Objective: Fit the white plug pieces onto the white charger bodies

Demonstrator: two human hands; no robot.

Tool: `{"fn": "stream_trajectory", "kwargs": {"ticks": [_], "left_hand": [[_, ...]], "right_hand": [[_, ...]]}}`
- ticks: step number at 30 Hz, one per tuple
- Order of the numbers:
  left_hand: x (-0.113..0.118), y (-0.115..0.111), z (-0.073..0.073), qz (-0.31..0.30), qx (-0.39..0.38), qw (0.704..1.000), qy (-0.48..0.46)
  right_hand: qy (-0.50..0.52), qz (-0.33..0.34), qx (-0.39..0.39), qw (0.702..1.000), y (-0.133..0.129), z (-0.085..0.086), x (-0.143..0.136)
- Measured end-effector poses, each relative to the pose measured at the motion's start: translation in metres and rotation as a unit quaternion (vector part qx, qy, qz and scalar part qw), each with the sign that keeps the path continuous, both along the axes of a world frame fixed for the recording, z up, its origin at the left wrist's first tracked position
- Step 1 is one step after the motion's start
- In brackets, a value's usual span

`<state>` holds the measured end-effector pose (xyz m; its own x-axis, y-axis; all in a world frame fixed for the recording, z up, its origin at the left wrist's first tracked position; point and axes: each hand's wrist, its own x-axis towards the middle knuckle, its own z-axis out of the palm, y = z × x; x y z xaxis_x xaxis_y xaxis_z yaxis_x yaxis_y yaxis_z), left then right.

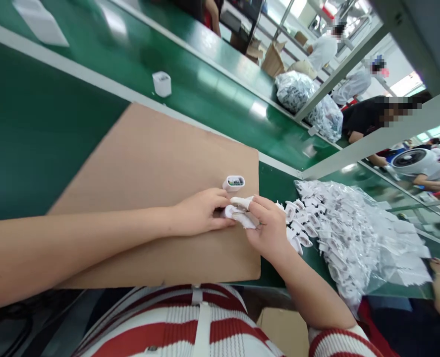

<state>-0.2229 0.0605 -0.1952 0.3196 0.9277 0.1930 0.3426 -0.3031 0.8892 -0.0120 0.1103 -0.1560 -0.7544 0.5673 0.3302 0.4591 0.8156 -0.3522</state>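
My left hand (199,213) is closed around a small white plastic housing (229,212), mostly hidden by the fingers. My right hand (270,228) meets it from the right, with thumb and forefinger in white finger covers (247,219) pressed close to the housing. Whether the right fingers pinch a separate small part cannot be made out. Just beyond the hands, another white housing (226,185) stands on the brown cardboard sheet (160,153), its open top showing a green circuit board inside.
Loose white plastic parts (302,223) spill from a clear bag (357,233) on the right. Past the cardboard runs a green conveyor belt (212,101) carrying a white housing (162,85). Another bag (298,91), a metal frame post (342,64) and several co-workers are farther off.
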Motion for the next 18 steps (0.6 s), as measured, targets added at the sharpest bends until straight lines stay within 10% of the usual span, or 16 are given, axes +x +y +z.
{"fn": "stream_trajectory", "kwargs": {"ticks": [4, 7, 12, 18], "left_hand": [[-0.025, -0.002, 0.040, -0.013, -0.104, 0.994, -0.013], [-0.064, 0.016, 0.061, 0.103, -0.096, 0.989, 0.032], [-0.124, 0.104, 0.049, 0.408, -0.044, 0.900, 0.149], [-0.141, 0.161, 0.048, 0.452, -0.018, 0.865, 0.217]], "right_hand": [[0.018, -0.047, -0.066, 0.997, 0.019, 0.013, 0.031], [-0.119, -0.139, 0.003, 0.983, 0.041, 0.021, 0.062], [-0.292, -0.234, -0.042, 0.926, 0.075, 0.007, 0.082], [-0.215, -0.260, -0.023, 0.941, 0.088, -0.007, 0.070]]}}
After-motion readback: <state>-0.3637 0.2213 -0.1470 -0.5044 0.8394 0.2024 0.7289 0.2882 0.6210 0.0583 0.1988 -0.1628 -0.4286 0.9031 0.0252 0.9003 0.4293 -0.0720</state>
